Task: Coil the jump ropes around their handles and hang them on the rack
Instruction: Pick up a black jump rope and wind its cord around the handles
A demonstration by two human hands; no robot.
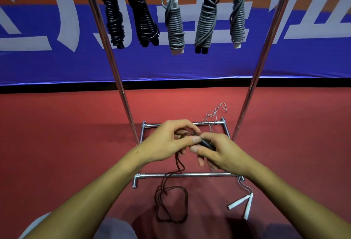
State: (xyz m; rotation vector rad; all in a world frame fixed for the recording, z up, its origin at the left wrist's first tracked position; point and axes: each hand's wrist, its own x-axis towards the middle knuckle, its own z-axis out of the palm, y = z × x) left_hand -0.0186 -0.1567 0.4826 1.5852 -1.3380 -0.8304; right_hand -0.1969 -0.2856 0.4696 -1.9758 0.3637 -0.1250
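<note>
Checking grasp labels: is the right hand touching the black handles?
Touching. The head view shows the right hand with thumb and fingers curled around the black handles.

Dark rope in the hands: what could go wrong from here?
1. The dark rope trails in tangled loops on the floor; it may knot or snag the rack's base bar while being wound.
2. The white-handled rope lies by the rack foot, apparently threaded through the base; it may catch.
</note>
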